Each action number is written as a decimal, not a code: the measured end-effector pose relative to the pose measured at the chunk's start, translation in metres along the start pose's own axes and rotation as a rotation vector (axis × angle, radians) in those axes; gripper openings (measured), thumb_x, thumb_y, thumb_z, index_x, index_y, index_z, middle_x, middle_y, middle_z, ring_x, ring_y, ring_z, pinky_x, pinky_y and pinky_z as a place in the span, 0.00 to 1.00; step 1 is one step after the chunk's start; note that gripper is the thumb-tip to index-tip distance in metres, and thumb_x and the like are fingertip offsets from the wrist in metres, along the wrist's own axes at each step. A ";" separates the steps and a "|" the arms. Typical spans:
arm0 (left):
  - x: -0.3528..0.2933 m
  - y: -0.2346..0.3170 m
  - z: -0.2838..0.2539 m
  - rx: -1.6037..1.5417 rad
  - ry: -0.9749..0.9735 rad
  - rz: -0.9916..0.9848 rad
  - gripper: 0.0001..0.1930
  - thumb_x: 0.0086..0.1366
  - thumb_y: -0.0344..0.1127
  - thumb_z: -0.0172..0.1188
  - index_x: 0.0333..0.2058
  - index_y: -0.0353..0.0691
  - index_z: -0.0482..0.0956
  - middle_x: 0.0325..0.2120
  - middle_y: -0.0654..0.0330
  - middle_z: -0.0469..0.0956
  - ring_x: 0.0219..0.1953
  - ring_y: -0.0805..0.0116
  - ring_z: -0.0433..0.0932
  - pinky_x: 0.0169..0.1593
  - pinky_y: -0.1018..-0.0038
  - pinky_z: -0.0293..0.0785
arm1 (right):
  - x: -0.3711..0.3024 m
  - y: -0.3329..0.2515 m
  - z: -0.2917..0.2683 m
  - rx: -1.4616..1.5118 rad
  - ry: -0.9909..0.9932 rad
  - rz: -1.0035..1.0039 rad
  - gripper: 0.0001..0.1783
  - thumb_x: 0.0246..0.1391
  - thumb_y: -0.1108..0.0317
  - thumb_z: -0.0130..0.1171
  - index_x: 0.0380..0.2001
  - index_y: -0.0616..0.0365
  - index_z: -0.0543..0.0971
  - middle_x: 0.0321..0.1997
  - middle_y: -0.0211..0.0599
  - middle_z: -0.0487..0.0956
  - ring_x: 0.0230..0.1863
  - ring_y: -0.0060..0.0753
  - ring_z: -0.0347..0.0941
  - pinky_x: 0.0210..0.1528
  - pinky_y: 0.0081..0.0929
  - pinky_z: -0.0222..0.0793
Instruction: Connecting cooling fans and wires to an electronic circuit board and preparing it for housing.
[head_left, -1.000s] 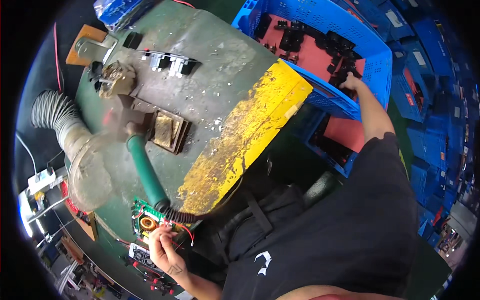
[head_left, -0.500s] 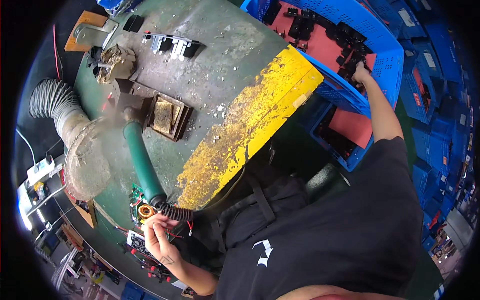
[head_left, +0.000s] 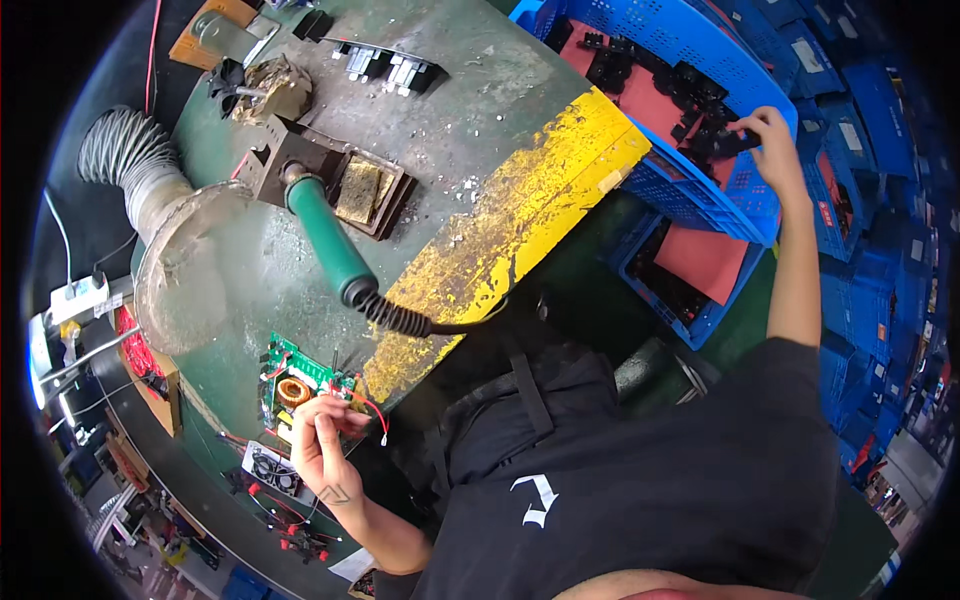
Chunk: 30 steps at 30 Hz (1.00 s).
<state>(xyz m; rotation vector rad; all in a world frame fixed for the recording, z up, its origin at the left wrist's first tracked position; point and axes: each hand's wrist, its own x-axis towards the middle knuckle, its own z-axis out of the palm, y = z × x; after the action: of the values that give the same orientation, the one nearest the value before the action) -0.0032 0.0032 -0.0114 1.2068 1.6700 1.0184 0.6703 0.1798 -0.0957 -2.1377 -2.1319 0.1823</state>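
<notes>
My left hand (head_left: 325, 440) is at the near left edge of the bench, thumb and fingertips pinched at the border of a green circuit board (head_left: 312, 372). A copper-wound ring coil (head_left: 292, 391) sits on that board, and a red wire (head_left: 374, 408) with a metal end curves out past my fingers. On the far right, my right hand (head_left: 777, 150) is over a blue perforated crate (head_left: 735, 205), its fingers closed on a black plastic part (head_left: 722, 142). Several similar black parts lie around it on pink sheets (head_left: 648, 102); their exact kind is unclear.
A green-handled soldering iron (head_left: 330, 240) rests in its stand beside a sponge tray (head_left: 362, 190). Left of it hangs a fume duct (head_left: 190, 270). A black-and-grey component strip (head_left: 388, 68) lies farther back. Below the crate stands another blue crate (head_left: 690, 270).
My right hand has lifted and shifted right in the crate, now with a black part at its fingers. The view has turned slightly, while my left hand remains at the board.
</notes>
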 end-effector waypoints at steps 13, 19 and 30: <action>0.003 -0.013 0.009 -0.339 0.015 -0.022 0.07 0.78 0.33 0.51 0.41 0.41 0.77 0.25 0.73 0.69 0.19 0.88 0.56 0.23 0.86 0.47 | -0.109 -0.276 -0.114 0.741 0.524 -0.644 0.21 0.37 0.80 0.66 0.41 0.61 0.84 0.49 0.54 0.77 0.56 0.60 0.76 0.60 0.52 0.72; -0.004 -0.014 0.003 -0.381 -0.026 -0.037 0.07 0.76 0.30 0.52 0.42 0.37 0.79 0.25 0.74 0.67 0.22 0.87 0.57 0.26 0.85 0.50 | -0.105 -0.374 -0.075 1.050 0.194 -0.785 0.19 0.38 0.76 0.65 0.39 0.58 0.87 0.52 0.54 0.76 0.57 0.56 0.75 0.61 0.47 0.70; 0.013 -0.031 -0.001 -0.283 -0.055 0.215 0.11 0.75 0.32 0.55 0.44 0.34 0.86 0.32 0.66 0.81 0.30 0.84 0.74 0.36 0.86 0.68 | -0.081 -0.483 -0.024 0.898 -0.293 -1.015 0.14 0.44 0.73 0.61 0.36 0.54 0.87 0.53 0.51 0.73 0.63 0.57 0.71 0.65 0.49 0.65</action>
<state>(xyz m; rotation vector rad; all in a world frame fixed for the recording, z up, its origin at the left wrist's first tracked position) -0.0160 0.0088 -0.0416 1.2282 1.3209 1.2931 0.1982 0.0998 0.0091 -0.4882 -2.3022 1.0927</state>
